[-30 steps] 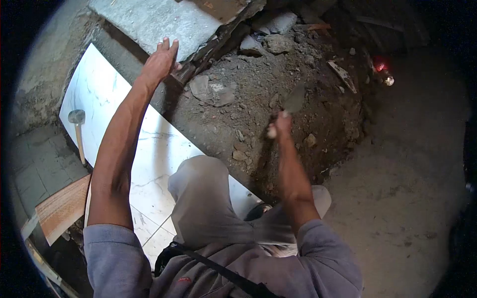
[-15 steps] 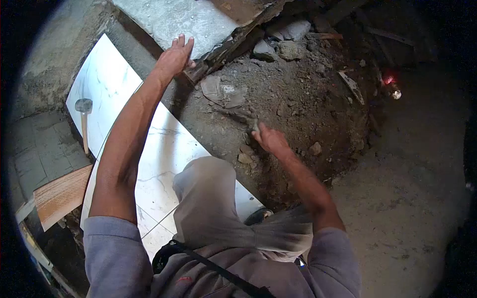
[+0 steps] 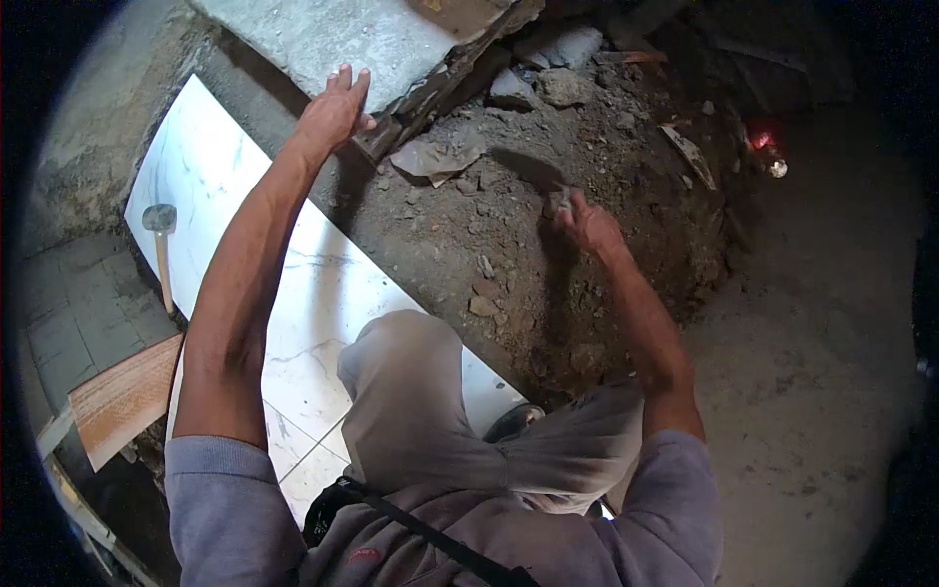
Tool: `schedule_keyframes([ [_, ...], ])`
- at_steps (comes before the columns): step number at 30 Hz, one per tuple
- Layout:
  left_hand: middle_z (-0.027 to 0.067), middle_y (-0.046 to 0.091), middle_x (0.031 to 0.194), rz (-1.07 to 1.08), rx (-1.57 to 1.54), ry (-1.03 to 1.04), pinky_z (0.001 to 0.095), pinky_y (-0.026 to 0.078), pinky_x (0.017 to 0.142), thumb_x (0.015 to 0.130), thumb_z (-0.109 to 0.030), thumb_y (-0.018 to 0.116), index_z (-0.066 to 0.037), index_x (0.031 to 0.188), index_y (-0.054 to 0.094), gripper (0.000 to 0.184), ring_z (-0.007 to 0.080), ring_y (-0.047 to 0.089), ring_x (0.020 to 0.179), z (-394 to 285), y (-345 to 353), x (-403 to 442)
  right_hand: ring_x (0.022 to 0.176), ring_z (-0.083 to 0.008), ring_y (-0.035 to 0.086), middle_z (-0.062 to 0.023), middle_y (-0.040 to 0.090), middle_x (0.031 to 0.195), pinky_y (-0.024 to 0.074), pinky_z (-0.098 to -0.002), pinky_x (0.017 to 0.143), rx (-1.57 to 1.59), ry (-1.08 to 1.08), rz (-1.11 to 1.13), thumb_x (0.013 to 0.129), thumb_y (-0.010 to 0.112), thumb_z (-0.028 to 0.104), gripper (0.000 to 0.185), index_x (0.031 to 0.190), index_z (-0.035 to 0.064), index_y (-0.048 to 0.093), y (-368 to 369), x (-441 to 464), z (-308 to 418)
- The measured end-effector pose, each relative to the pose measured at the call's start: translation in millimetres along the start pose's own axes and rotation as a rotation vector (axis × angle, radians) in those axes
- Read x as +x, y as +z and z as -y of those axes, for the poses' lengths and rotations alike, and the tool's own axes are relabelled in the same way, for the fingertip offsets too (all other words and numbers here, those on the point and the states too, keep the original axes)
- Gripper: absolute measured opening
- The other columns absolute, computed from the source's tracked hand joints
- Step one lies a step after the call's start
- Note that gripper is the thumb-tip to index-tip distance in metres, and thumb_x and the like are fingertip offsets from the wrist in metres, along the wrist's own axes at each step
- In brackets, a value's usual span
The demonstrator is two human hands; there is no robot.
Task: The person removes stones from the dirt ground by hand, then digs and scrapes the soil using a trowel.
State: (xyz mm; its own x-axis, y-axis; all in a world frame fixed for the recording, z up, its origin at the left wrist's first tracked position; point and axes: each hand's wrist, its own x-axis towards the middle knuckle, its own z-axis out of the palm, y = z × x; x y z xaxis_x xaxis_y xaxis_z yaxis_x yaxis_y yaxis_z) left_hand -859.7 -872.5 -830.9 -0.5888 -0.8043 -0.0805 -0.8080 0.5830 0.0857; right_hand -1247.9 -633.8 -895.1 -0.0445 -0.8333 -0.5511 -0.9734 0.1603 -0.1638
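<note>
At the far left, the grey tiles [image 3: 83,298] fade into the dark rim of the lens, and below them lies a ribbed orange-brown piece [image 3: 125,399], the gap underneath too dark to read. A mallet [image 3: 158,221] rests by the edge of the white marbled tiles [image 3: 328,279], which the left arm and the bent knee partly cover. The left hand [image 3: 333,112] lies at the edge of a rough pale slab [image 3: 328,44], its fingers loosely spread and gripping nothing (how hard they press cannot be told); the slab's far side is cut off by the top of the view. A shoe [image 3: 509,421] peeps out, mostly hidden by the trouser leg. On the soil [image 3: 440,245], near the slab's corner, sits a crumpled pale scrap [image 3: 440,157] of unclear material. Just right of it is the trowel [image 3: 528,168], its dark blade blurred against the dirt, its handle largely lost inside the right hand [image 3: 592,227], whose fingers are closed around it. Further right lie a splintered strip [image 3: 690,155] and a small red glow [image 3: 761,140], its source swallowed by shadow
</note>
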Motion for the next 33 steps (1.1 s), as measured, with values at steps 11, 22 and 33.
schedule_keyframes([
  [11,0.0314,0.026,0.140,0.029,-0.005,-0.012,0.0472,0.038,0.098,0.077,-0.029,0.068,-0.005,0.138,0.028,0.077,0.0472,0.032,0.126,4.8,2.7,-3.2,0.106,-0.0371,0.054,-0.0195,0.057,0.112,0.0444,-0.0444,0.087,0.692,0.525,-0.182,0.087,0.053,0.034,0.053,0.126,-0.0009,0.043,50.3,-14.1,45.3],
  [22,0.0319,0.029,0.138,0.010,-0.022,0.014,0.0487,0.042,0.093,0.076,-0.023,0.069,-0.005,0.138,0.029,0.076,0.0484,0.036,0.123,7.7,5.9,-1.5,0.078,-0.0294,0.061,-0.0158,0.061,0.090,0.0489,-0.0417,0.066,1.077,1.046,-0.578,0.089,0.049,0.025,0.027,0.101,0.0011,0.053,106.2,-91.2,-171.5],
  [33,0.0329,0.029,0.137,0.007,-0.036,0.037,0.0499,0.041,0.093,0.075,-0.019,0.069,-0.004,0.137,0.029,0.074,0.0493,0.034,0.123,7.0,2.3,-2.3,0.094,-0.0330,0.059,-0.0216,0.058,0.104,0.0456,-0.0430,0.081,0.881,0.924,-0.723,0.087,0.055,0.029,0.039,0.108,-0.0034,0.046,103.7,-72.8,-27.9],
])
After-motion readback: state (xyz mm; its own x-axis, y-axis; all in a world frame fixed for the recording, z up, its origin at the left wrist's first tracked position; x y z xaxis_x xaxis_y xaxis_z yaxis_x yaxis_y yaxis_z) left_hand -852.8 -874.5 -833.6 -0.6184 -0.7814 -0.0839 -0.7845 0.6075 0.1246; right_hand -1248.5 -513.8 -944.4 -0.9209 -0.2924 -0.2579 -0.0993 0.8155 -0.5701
